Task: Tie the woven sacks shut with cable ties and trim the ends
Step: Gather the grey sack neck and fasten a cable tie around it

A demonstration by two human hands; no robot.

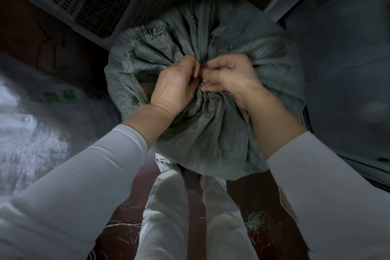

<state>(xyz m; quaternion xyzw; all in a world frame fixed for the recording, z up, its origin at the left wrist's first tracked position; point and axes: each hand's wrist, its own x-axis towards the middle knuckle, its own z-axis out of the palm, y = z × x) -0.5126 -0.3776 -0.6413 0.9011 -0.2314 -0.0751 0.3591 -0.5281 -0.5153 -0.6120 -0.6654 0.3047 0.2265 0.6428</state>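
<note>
A full grey-green woven sack (211,133) stands on the floor in front of my legs, its top gathered into a bunched neck at the middle. My left hand (176,84) grips the gathered neck from the left. My right hand (229,77) pinches the same bunch from the right, fingertips meeting the left hand's. The loose frayed mouth of the sack (152,48) fans out beyond my hands. Whether a cable tie runs around the neck is hidden by my fingers.
A white woven sack (42,116) with green print lies at the left. A grey perforated plastic crate (90,0) stands behind the sack. A dark metal frame and panel (337,59) rise on the right. Straw bits (255,219) litter the dark red floor.
</note>
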